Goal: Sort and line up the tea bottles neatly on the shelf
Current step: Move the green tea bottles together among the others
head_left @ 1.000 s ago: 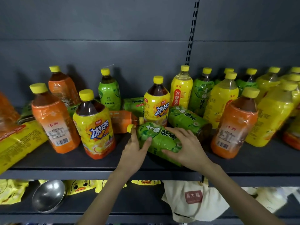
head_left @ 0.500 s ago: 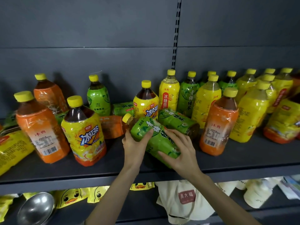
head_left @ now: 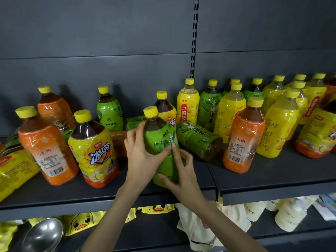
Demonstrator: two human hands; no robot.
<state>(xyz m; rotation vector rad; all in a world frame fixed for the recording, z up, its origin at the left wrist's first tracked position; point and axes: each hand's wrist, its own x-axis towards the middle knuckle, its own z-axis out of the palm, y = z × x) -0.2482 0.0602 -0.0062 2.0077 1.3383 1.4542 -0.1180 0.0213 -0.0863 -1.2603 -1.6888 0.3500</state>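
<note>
A green tea bottle (head_left: 160, 137) with a yellow cap stands nearly upright at the front middle of the dark shelf (head_left: 109, 199). My left hand (head_left: 143, 157) grips its upper body, thumb across the front. My right hand (head_left: 183, 177) holds its lower part, the forefinger lying up along the label. Another green bottle (head_left: 196, 139) lies on its side just right of it. Left of my hands stand a yellow iced-tea bottle (head_left: 94, 151) and an orange bottle (head_left: 45, 146). An orange bottle (head_left: 243, 137) stands to the right.
Several yellow and green bottles crowd the back right of the shelf. More green and orange bottles lie flat behind the standing ones. A yellow bottle (head_left: 12, 171) lies at the far left. On the lower shelf are duck packets (head_left: 81, 222), a metal bowl (head_left: 43, 235) and a cloth bag (head_left: 198, 230).
The green bottle was lying tilted on the shelf in both hands. It has been raised cap-up to nearly upright, and my hands have shifted round its body.
</note>
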